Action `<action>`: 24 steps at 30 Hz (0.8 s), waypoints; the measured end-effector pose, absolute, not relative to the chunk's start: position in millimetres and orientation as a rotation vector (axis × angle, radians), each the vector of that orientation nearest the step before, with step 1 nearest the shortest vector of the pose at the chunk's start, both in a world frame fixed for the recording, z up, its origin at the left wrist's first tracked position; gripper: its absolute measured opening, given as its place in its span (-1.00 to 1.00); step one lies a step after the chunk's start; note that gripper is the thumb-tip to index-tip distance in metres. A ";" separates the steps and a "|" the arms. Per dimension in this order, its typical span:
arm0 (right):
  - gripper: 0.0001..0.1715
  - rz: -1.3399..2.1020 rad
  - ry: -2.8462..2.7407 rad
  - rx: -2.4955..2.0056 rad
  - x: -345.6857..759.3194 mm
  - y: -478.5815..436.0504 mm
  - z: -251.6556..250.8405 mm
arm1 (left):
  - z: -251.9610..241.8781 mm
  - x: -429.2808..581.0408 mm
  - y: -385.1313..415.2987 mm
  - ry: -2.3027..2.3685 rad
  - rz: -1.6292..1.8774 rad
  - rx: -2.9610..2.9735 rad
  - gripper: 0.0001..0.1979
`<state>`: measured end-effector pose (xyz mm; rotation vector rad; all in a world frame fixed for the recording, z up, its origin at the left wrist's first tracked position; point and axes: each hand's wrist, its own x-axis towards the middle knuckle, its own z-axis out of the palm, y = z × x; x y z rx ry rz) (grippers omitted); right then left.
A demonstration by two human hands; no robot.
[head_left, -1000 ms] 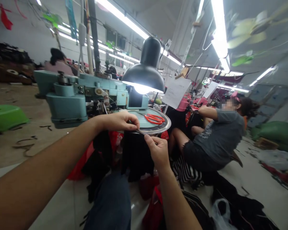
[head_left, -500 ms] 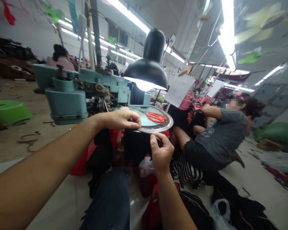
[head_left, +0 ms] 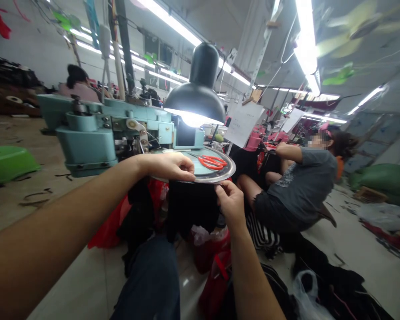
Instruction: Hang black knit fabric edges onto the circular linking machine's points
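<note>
Black fabric [head_left: 194,204] hangs down in front of the round metal-rimmed plate [head_left: 232,166] of a teal machine [head_left: 86,142]. My left hand [head_left: 178,167] pinches the cloth's upper edge at the front of the plate. On the right, my right hand [head_left: 230,198] pinches the other end of that edge between thumb and fingers, so the edge runs nearly straight between both hands. Red-handled scissors [head_left: 212,162] lie on the plate, just behind the hands. A black lamp [head_left: 196,95] shines above the plate.
A person in a grey shirt [head_left: 308,182] sits at the right. Red bags [head_left: 216,275] and dark cloth [head_left: 340,271] lie on the floor. A green stool [head_left: 11,162] stands at the left. Another person in pink [head_left: 77,84] is behind the machine.
My right hand has moved slightly right and away from my left hand. More of the black fabric now shows, its upper edge drawn out between them. The whole view has shifted slightly.
</note>
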<state>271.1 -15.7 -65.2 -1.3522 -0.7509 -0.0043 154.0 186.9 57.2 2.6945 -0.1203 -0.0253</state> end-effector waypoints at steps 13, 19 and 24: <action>-0.77 -0.187 -0.912 -1.299 233.3 -16.7 -60.6 | 47.9 148.8 187.6 -0.236 0.097 2.598 -0.61; -0.85 -0.346 -0.887 -1.299 232.8 -10.9 -61.3 | 47.0 146.9 191.3 -0.227 0.129 2.611 -0.64; -0.82 -0.396 -0.816 -1.344 232.2 -5.4 -59.7 | 46.4 146.2 192.1 -0.163 0.141 2.625 -0.68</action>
